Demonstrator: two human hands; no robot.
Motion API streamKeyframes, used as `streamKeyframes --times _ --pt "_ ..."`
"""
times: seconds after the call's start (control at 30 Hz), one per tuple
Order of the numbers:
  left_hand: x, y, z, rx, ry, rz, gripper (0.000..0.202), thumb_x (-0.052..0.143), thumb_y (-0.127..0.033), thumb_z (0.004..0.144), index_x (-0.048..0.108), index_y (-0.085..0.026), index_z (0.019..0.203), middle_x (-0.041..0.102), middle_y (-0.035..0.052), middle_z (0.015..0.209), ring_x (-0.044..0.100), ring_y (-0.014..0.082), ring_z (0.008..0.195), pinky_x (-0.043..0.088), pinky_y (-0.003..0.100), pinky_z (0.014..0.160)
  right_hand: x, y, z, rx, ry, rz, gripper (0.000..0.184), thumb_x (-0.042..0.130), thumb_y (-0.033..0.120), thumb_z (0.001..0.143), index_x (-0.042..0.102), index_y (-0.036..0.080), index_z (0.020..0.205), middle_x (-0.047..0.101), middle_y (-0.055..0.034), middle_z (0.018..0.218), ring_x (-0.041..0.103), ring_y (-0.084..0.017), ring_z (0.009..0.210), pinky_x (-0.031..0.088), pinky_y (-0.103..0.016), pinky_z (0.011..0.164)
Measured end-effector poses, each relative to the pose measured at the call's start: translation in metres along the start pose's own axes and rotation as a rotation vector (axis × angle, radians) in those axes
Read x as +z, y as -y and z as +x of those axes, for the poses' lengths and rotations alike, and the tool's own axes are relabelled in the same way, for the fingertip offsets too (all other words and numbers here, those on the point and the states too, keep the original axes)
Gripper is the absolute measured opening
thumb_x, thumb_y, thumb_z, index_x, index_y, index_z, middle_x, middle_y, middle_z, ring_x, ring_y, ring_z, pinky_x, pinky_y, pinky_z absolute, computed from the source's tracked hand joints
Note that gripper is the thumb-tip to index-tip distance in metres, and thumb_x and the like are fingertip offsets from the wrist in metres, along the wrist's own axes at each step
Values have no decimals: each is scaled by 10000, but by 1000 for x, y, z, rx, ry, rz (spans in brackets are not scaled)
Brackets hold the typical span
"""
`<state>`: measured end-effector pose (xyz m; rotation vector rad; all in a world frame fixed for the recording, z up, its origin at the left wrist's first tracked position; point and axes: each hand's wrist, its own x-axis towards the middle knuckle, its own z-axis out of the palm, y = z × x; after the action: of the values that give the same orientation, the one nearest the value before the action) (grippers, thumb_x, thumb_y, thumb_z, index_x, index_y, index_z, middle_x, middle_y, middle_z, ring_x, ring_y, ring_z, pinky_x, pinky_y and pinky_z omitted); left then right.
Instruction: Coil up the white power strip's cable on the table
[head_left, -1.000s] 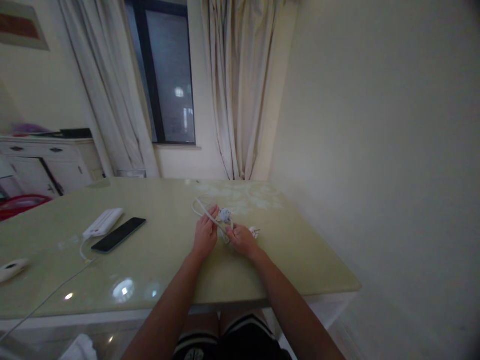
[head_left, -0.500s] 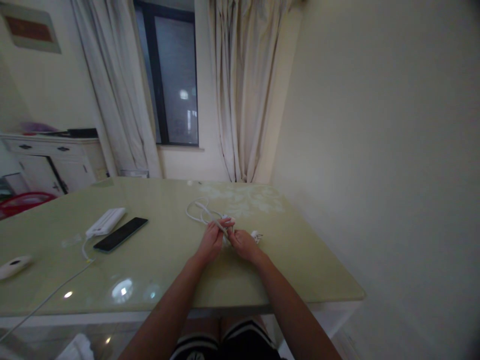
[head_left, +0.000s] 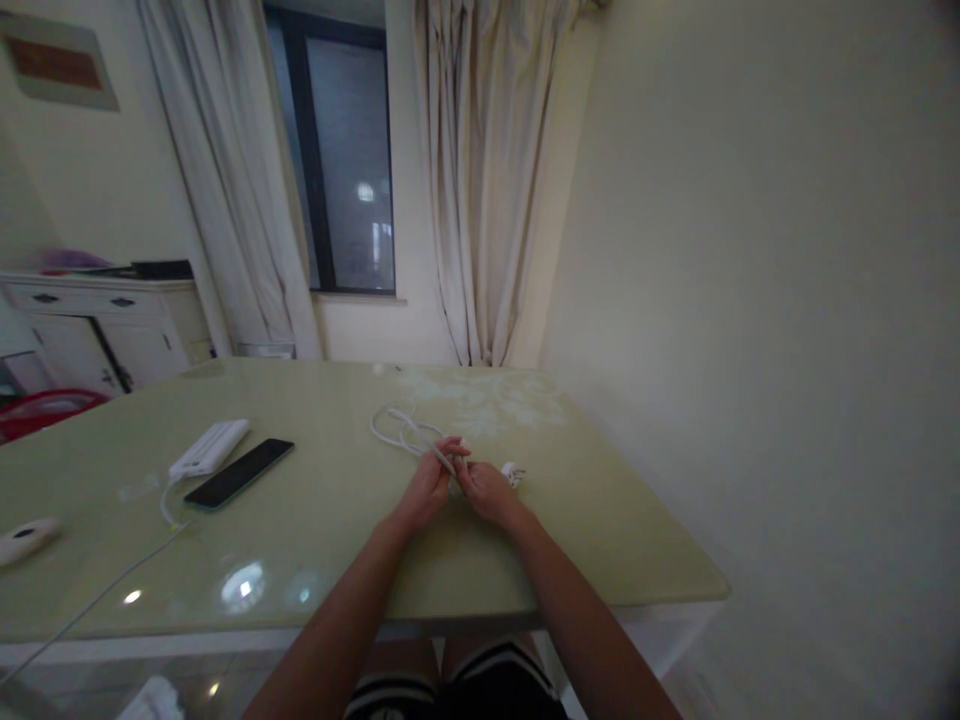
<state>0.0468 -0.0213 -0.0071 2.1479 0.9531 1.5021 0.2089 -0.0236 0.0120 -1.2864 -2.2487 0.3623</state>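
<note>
Green table [head_left: 322,520], unlabelled white cable [head_left: 401,432]

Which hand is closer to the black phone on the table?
The left hand. It sits at the white cable, to the right of the black phone, with bare table between. The right hand lies farther right, beyond the left one.
</note>
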Motion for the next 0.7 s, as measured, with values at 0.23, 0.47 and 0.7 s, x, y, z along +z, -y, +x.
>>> streamKeyframes --times 0.23,0.47,0.7 --pt "1 -4 -1 -8 -49 10 321 402 -271 994 479 -240 1304 644 102 1175 582 219 1185 435 474 1098 -2 5 -1 36 -27 -21 833 63 660 1013 672 152 760 669 -86 703 583 -158 632 275 -265 569" --pt "0 -12 0 50 -128 150 208 413 -285 980 552 -221 1120 612 100 1156 528 229 1233 419 440 1102 -1 5 -2 53 -33 6 836 77 687 1001 689 150 810 688 -96 767 604 -165 699 291 -259 598" --pt "0 -8 -4 83 -184 328 223 419 -268 959 537 -210 1139 636 90 1037 587 231 1047 417 446 1021 3 2 -2 55 -48 -29 849 63 699 992 670 140 794 659 -84 751 545 -151 685 272 -260 607"
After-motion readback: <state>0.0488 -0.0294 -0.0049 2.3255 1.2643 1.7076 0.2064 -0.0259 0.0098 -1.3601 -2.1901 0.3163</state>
